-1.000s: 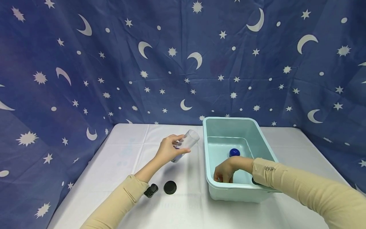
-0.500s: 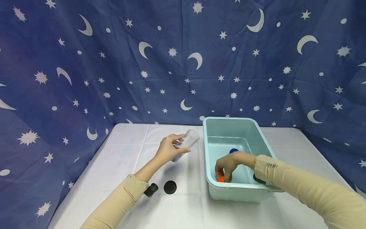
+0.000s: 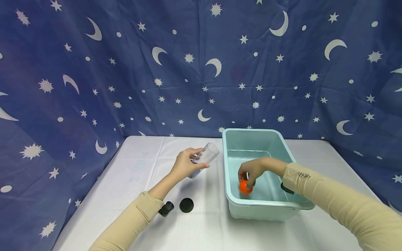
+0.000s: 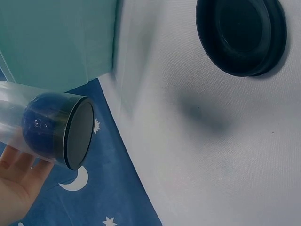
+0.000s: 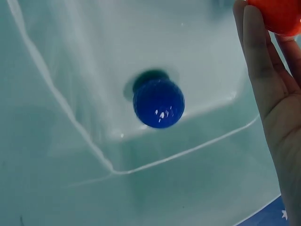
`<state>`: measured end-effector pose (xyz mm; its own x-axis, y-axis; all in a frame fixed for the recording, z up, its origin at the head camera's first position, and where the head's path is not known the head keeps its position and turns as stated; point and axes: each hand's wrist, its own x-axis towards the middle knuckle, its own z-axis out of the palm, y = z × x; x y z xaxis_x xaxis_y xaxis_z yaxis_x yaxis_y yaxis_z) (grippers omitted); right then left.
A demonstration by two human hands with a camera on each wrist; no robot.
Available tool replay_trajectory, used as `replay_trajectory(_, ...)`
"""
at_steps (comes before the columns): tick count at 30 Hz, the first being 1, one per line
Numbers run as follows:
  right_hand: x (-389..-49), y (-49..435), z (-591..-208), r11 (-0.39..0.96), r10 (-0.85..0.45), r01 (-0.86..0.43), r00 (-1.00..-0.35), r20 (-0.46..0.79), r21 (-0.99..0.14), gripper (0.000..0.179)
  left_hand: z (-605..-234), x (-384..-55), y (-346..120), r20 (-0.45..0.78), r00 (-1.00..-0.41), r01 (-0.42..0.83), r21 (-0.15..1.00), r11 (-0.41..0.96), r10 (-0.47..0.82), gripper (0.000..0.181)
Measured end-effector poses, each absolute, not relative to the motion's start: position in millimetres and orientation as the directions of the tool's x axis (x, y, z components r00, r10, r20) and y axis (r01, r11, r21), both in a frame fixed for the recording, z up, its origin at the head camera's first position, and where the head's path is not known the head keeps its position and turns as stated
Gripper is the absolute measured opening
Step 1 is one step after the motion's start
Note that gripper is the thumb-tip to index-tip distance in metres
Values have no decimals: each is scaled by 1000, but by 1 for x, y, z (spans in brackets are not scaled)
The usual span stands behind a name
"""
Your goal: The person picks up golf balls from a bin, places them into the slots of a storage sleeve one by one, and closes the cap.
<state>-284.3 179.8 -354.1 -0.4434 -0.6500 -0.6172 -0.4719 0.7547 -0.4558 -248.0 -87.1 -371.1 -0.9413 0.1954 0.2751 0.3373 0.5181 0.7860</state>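
Observation:
My left hand (image 3: 185,164) grips a clear cylindrical container (image 3: 205,156), tilted above the table left of the tub. In the left wrist view, a dark blue ball (image 4: 44,126) sits inside the container near its dark-rimmed closed end. My right hand (image 3: 253,170) is inside the pale green tub (image 3: 224,167), pinching an orange ball (image 3: 245,188) between thumb and fingers. Low in the tub, a second blue ball (image 5: 159,103) shows in the right wrist view; in the head view the right hand hides it.
On the white table (image 3: 201,233) lies a round black lid (image 3: 186,205), left of the tub. A small black device (image 3: 166,209) shows beside the left sleeve. Behind the table hangs a blue cloth (image 3: 176,80) with moons and stars.
My right hand, first low at the tub's near wall, has come up and away from that wall with the orange ball, now plainly in view. The left hand and container have hardly moved.

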Motion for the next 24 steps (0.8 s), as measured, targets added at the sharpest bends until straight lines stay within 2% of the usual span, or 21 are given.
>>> replay_trajectory(6, -287, 186, -346, 746, -662, -488, -473, -581, -453, 17, -372, -248, -87, 263, -945, 327, 787, 524, 195, 60)
replay_trajectory(14, -295, 189, -327, 750, -661, -508, -553, -507, -424, 19, -371, -249, -86, 266, -942, 334, 779, 530, 203, 60)
replay_trajectory(24, -302, 196, -319, 710, -703, -557, -600, -382, -431, 20, -373, -250, -85, 274, -935, 353, 775, 524, 225, 59)
